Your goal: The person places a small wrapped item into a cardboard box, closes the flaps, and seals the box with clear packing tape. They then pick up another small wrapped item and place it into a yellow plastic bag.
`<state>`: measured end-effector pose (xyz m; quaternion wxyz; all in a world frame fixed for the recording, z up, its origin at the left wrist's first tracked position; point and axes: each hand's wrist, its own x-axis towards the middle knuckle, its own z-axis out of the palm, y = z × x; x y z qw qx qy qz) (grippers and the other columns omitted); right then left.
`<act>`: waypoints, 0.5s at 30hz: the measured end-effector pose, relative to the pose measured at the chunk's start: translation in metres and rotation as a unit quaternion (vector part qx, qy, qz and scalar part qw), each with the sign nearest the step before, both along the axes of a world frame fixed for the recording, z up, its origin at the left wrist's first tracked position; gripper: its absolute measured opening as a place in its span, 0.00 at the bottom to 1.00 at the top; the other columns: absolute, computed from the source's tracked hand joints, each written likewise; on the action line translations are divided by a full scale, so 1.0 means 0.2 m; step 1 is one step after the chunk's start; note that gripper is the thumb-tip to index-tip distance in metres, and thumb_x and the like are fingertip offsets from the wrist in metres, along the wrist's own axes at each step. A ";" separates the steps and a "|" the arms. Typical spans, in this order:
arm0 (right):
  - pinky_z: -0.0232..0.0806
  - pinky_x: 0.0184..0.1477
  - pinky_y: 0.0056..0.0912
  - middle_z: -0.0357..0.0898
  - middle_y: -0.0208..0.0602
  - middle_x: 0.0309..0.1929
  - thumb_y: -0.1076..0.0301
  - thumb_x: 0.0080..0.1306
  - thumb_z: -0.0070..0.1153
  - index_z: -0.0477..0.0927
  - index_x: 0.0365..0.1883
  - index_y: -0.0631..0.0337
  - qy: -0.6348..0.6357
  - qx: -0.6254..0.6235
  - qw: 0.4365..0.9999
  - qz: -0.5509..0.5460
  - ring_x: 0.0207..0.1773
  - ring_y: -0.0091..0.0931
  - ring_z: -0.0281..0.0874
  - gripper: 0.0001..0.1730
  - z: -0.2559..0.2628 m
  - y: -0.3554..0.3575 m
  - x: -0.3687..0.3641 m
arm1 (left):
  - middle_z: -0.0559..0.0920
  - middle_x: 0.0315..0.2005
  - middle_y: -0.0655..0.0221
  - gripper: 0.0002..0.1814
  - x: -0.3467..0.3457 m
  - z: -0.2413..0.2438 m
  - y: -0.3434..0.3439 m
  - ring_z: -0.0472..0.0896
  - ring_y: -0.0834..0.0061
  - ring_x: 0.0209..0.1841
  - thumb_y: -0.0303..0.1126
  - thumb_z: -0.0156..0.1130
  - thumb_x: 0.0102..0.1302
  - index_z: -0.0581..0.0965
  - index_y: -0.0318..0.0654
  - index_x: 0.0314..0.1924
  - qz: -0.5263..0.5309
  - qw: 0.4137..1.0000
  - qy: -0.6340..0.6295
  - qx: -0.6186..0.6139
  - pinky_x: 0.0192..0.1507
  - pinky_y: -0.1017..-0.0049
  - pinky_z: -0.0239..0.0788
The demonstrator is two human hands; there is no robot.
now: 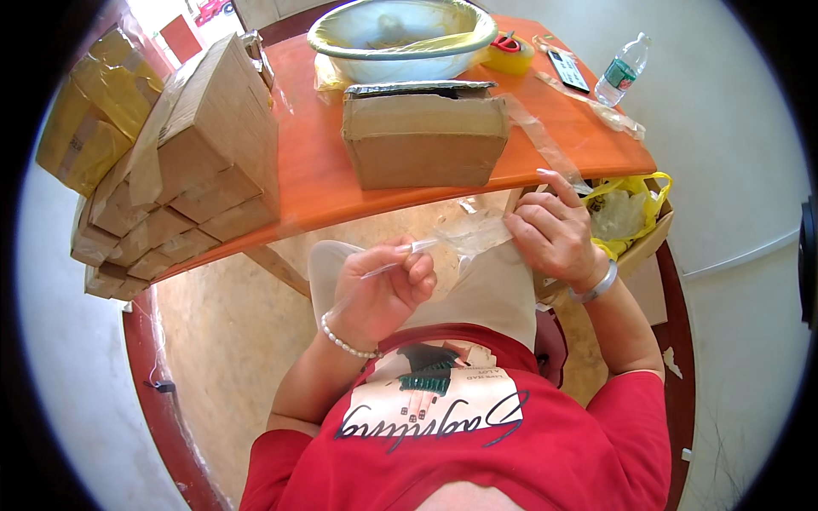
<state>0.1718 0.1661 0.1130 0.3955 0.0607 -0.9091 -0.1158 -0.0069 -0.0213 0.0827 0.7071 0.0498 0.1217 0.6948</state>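
My left hand (390,274) pinches a thin, pale, narrow item (422,244) between thumb and forefinger; it looks like clear plastic. My right hand (553,233), with its forefinger raised, grips the far end of a crumpled transparent plastic film or bag (476,235). The film stretches between both hands above my lap, just in front of the table's edge. Beyond them, a cardboard box (428,156) stands on the orange table (313,185), its upper flaps partly raised. What lies inside the box is hidden.
Small cardboard boxes (217,144) are stacked at the table's left. Behind the box sit a plastic-lined basin (402,57), a tape roll (511,57) with red-handled scissors (506,43), a phone (567,70) and a water bottle (622,71). A yellow bag (617,214) fills a carton at right.
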 end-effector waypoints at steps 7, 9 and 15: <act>0.69 0.53 0.45 0.71 0.30 0.20 0.79 0.47 0.59 0.77 0.22 0.61 -0.048 -0.038 0.997 -0.036 0.29 0.28 0.75 0.05 -0.05 0.06 0.06 | 0.73 0.25 0.65 0.06 -0.10 0.06 -0.12 0.73 0.72 0.29 0.27 0.50 0.65 0.74 0.32 0.34 0.074 0.989 0.053 0.120 0.31 0.75 0.67; 0.70 0.53 0.46 0.74 0.32 0.21 0.81 0.44 0.58 0.78 0.23 0.61 -0.068 -0.093 0.992 -0.057 0.29 0.30 0.76 0.07 -0.10 0.06 0.12 | 0.74 0.26 0.64 0.07 -0.14 0.07 -0.17 0.73 0.72 0.28 0.25 0.50 0.66 0.75 0.32 0.33 0.121 0.970 0.164 0.130 0.30 0.76 0.67; 0.71 0.45 0.43 0.73 0.38 0.20 0.79 0.46 0.60 0.77 0.21 0.62 -0.076 -0.241 0.967 -0.035 0.26 0.37 0.74 0.05 -0.18 -0.04 0.12 | 0.79 0.28 0.67 0.05 -0.22 -0.09 -0.31 0.74 0.79 0.26 0.23 0.57 0.65 0.81 0.32 0.34 0.274 0.836 0.461 -0.111 0.29 0.79 0.69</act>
